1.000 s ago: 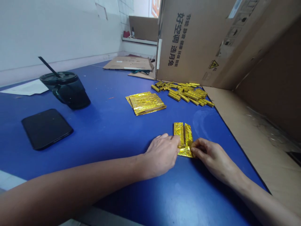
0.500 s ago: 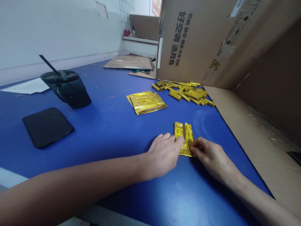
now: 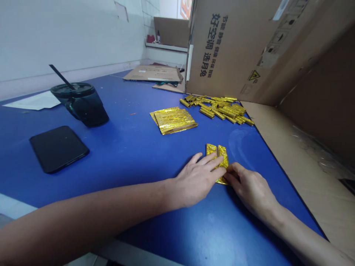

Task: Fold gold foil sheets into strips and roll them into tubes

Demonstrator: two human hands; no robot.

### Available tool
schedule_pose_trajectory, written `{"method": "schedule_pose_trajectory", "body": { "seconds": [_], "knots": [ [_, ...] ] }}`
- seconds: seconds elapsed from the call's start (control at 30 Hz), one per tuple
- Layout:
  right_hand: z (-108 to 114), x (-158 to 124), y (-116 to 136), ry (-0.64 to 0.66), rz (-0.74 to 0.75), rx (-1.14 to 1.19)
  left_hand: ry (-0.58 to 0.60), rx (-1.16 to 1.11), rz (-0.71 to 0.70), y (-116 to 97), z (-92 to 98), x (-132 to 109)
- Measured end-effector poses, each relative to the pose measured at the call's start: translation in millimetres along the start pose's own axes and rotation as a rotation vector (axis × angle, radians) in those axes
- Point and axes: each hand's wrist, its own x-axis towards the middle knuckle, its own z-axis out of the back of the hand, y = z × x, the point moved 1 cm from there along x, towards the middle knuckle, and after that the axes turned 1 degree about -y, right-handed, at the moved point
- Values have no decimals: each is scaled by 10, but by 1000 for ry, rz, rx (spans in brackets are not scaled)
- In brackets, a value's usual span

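Along a white wall (image 3: 63, 37) runs a blue bench (image 3: 124, 177), seen here from the near end. Clock times are counted from the middle of the view. A big cardboard box (image 3: 235, 48) stands at one o'clock, and a flat cardboard sheet (image 3: 154, 73) lies on the bench by twelve, with a shelf (image 3: 166, 47) far behind it. At nine o'clock sit a dark plastic cup (image 3: 81, 105) with a black straw (image 3: 61, 75) and a black phone (image 3: 58, 149). A white paper (image 3: 34, 101) lies past the cup.

Close to the box, at two o'clock, is a messy pile of gold foil sticks (image 3: 219, 109). A neat stack of flat gold foil packets (image 3: 174, 121) lies just left of that pile.

At four o'clock, right between the two hands, is a gold foil piece (image 3: 217, 162), with two strips side by side and pointing away from the person. The left hand (image 3: 195, 181) now lies open and flat across it, with its fingers stretched out, and a moment ago those fingers were bunched at the strip's side. The right hand (image 3: 249, 188) has its fingers curled together at the foil's right edge, but whether they grip it is hard to tell.
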Motion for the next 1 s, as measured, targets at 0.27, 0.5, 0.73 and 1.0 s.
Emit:
{"method": "schedule_pose_trajectory", "body": {
  "seconds": [0.27, 0.5, 0.73, 1.0],
  "knots": [
    [13, 33, 8, 31, -53, -6, 132, -97, -36, 52, -28, 39],
    [47, 42, 37, 55, -30, -59, 109, -114, -49, 40, -14, 32],
    [35, 28, 24, 46, 16, -109, 135, -137, -108, 91, 5, -2],
    [-5, 21, 15, 33, 42, -118, 225, -148, -193, 145, 71, -59]
  ]
}}
